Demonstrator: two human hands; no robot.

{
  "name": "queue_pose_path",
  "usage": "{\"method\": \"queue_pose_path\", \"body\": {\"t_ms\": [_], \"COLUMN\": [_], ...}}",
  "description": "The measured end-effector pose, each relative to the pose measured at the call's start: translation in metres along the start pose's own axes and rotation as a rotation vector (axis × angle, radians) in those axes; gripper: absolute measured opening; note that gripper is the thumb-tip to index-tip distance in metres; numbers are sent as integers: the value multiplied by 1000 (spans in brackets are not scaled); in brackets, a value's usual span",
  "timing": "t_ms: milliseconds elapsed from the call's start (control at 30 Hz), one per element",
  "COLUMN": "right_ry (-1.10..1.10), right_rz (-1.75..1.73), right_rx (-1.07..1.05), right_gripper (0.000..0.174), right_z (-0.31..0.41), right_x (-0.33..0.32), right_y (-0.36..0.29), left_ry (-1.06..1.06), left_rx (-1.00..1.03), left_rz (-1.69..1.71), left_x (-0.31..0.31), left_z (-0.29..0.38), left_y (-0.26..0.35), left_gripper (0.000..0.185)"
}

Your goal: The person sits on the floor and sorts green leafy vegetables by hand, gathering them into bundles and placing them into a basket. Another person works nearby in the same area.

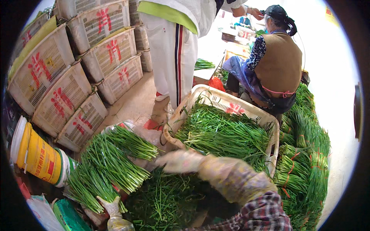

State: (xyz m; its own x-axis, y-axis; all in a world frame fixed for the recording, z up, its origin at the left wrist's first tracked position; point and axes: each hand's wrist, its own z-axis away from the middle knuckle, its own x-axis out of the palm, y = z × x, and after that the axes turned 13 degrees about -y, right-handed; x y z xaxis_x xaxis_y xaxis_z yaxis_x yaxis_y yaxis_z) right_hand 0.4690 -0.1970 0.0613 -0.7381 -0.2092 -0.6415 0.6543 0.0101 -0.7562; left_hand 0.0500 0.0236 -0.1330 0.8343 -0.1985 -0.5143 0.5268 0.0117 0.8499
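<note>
My left hand point(112, 205), in a pale glove, is at the lower left with its thumb and fingers around the lower stalks of a bunch of garlic chives point(101, 182). Larger heaps of chives point(115, 161) lie just beyond it, their pale cut ends pointing right. My right hand point(180, 161), gloved and blurred by motion, reaches left across the near side of a white plastic crate point(173, 127). Its fingers are too smeared to show a grip. Loose chives point(219, 130) fill much of that crate. Below the right arm, scattered green leaves point(162, 199) lie in a dark area.
Stacked white crates point(55, 101) with red markings stand left, near a yellow bucket point(40, 153). Tied chive bundles point(300, 161) are piled right. One person point(176, 52) in white trousers stands beyond the crate; another person point(280, 60) in a brown vest sits at the right.
</note>
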Motion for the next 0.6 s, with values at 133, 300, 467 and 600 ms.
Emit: {"method": "queue_pose_path", "body": {"t_ms": [133, 300, 467, 600], "right_ry": [283, -33, -216, -284], "right_rz": [351, 460, 380, 456], "right_rx": [555, 757, 897, 837], "right_gripper": [80, 121, 120, 104], "right_z": [72, 33, -12, 14], "right_x": [-64, -50, -55, -51], "right_y": [91, 155, 171, 187], "left_ry": [-5, -17, -43, -170], "left_rx": [-24, -21, 40, -55], "left_rz": [10, 82, 175, 346], "left_x": [2, -6, -21, -22], "left_z": [-3, -18, -22, -12], "left_y": [3, -27, -37, -8], "left_gripper": [132, 137, 132, 126]}}
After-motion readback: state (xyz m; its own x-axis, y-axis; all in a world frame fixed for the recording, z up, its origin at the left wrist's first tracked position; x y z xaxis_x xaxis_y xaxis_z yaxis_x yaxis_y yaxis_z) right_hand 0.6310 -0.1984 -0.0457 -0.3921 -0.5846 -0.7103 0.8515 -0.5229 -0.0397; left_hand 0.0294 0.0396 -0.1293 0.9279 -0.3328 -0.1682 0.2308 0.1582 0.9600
